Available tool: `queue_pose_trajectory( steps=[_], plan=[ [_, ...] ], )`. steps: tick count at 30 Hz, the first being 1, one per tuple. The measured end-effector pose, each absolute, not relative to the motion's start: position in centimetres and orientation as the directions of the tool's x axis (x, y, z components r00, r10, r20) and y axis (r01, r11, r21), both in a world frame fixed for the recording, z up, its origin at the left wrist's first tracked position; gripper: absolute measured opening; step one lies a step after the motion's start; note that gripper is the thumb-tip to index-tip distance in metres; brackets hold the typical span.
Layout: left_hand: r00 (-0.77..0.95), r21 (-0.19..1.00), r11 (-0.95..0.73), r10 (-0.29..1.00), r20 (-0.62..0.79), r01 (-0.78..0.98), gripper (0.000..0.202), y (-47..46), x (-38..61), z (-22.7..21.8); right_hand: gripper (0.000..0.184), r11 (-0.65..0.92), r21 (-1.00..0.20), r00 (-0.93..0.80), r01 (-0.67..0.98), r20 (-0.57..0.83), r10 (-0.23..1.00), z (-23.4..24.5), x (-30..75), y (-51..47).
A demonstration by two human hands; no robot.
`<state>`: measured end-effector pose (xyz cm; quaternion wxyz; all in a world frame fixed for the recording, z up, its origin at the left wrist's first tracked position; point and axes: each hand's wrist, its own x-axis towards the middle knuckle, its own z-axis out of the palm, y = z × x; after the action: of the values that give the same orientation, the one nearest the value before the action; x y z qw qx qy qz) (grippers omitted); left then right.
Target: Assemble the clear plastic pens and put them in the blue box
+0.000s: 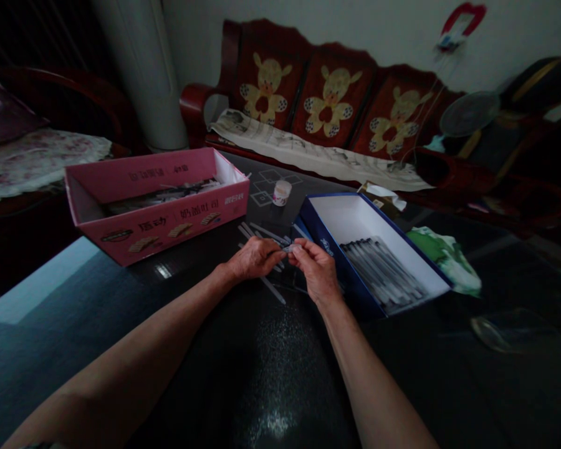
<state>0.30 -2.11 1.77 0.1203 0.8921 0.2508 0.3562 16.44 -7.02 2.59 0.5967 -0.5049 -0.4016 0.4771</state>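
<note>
My left hand and my right hand meet over the dark table, fingertips pinched together. Between them is a slim pen, part clear and part dark; the fingers hide most of it. Beneath and around my hands lie several loose translucent pen tubes. To the left stands a pink carton with a heap of thin pen parts inside. Close to my right hand is a blue box with a white lining, holding a row of clear, dark-tipped pens.
A small white jar stands behind my hands, between the two boxes. Right of the blue box lie a green and white plastic packet and a clear round-edged item. A wooden sofa with bear-patterned cushions stands beyond the table.
</note>
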Motion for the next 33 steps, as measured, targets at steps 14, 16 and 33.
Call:
queue_pose_trajectory(
  steps=[14, 16, 33],
  plan=[
    [0.628, 0.260, -0.854, 0.510, 0.588, 0.450, 0.035, -2.5, 0.3, 1.7, 0.030, 0.026, -0.984, 0.207, -0.175, -0.011, 0.978, 2.8, 16.2, -7.1],
    [0.633, 0.252, -0.841, 0.529, 0.565, 0.479, 0.034, -2.4, 0.2, 1.9, 0.025, 0.070, -0.997, 0.168, -0.041, 0.063, 0.984, 3.0, 16.7, -7.0],
    [0.408, 0.095, -0.802, 0.398, 0.822, 0.590, 0.052, -2.8, 0.5, 1.9, 0.025, 0.218, -0.337, -0.046, 0.916, 0.452, 0.891, 8.2, 20.0, -8.5]
  ],
)
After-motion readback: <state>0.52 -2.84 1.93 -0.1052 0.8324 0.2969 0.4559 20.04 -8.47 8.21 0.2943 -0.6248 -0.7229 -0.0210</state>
